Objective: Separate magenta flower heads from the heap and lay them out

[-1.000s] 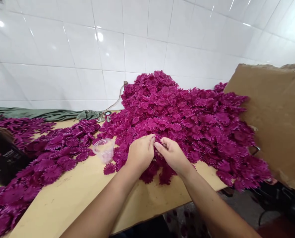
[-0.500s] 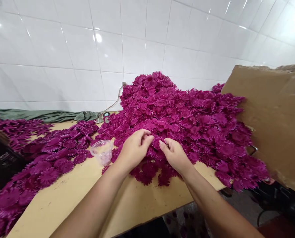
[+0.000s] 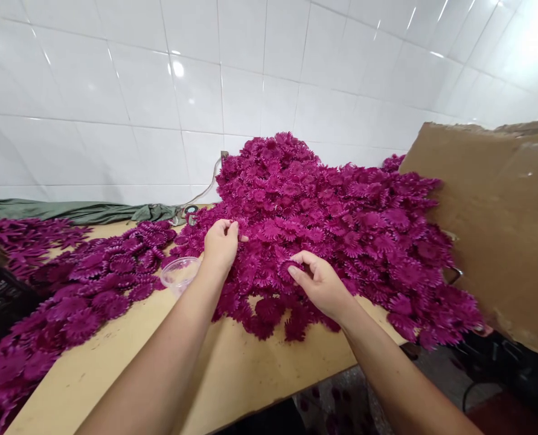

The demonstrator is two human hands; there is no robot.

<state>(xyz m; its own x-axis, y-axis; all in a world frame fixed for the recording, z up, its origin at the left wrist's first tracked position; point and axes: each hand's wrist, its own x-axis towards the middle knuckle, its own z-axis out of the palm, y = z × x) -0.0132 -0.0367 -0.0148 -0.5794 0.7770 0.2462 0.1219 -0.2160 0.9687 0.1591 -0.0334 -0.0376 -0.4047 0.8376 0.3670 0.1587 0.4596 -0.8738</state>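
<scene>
A tall heap of magenta artificial flower heads (image 3: 278,193) spreads in front of both hands. Over its left side is my left hand (image 3: 221,243), thumb and fingers pinched together; whatever is between the fingertips is too small to make out. My right hand (image 3: 318,281), closed near the heap's front, pinches a magenta flower head (image 3: 287,267) by its edge between thumb and forefinger. A clear plastic cup (image 3: 178,275) stands just left of my left wrist, partly covered by the forearm.
More flower heads (image 3: 78,302) lie in a long band on the left of the wooden table (image 3: 128,362). A cardboard sheet (image 3: 495,229) leans at the right. A dark box (image 3: 1,296) is at the left edge, and green cloth (image 3: 69,211) lies along the tiled wall.
My left hand has moved left and slightly up, away from my right hand. The right hand stays nearly in place, and a flower head now shows in its fingers.
</scene>
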